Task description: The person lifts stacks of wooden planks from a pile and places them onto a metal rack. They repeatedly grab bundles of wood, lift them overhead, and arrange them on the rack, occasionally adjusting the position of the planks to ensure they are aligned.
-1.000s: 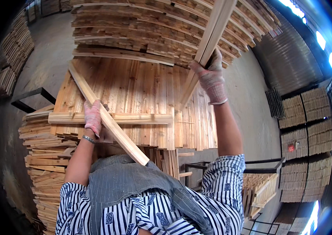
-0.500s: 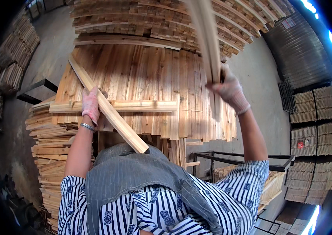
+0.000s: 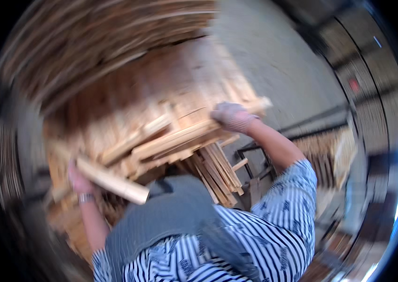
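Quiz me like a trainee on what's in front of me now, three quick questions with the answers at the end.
1. What does the right hand touch? A) a grey metal pipe; B) a long, pale wooden strip; C) a red cardboard box.
2. True or false: a silvery, metal-looking band is on the left wrist.
3. Which hand holds the shorter pale wooden piece that points toward the grey cloth apron?
Key: 1 B; 2 true; 3 the left hand.
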The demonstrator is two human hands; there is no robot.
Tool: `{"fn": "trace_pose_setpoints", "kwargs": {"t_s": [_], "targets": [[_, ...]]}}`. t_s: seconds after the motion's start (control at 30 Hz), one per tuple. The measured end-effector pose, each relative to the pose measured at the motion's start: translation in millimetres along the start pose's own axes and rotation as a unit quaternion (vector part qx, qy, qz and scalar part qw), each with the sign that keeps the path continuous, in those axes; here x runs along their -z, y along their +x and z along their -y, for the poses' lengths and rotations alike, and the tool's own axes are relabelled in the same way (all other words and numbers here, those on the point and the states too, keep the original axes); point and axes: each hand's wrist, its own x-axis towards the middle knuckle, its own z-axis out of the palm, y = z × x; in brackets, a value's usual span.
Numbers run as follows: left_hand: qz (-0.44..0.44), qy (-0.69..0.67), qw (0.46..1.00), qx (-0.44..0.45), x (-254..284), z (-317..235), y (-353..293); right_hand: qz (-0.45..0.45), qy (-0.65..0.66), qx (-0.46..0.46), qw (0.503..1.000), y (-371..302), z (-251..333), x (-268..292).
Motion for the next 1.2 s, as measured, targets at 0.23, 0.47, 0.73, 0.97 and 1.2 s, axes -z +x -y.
{"fn": "trace_pose_setpoints", "kwargs": {"t_s": [0.23, 0.47, 0.73, 0.97, 1.2], "targets": [[-0.049, 0.067, 0.996, -0.045, -8.6, -8.1, 5.5, 0.07, 0.026, -0.064, 0.995, 22.7, -18.6, -29.6], [-0.041, 0.0, 0.999, 0.028, -30.9, -28.4, -2.8, 0.064, 0.029, -0.049, 0.996, 19.1, -36.3, -31.5], [0.265, -0.309, 0.913, -0.005, -146.2, -30.7, -85.6, -0.094, 0.269, 0.044, 0.957, 12.5, 56.0, 64.7], [0.234, -0.14, 0.96, -0.07, -235.2, -38.0, -151.1, -0.135, 0.463, 0.115, 0.869, 48.2, 174.5, 78.7], [0.209, 0.79, 0.551, -0.167, -172.9, -0.6, -67.0, -0.226, 0.429, 0.087, 0.87, 49.8, 118.0, 83.8]]}}
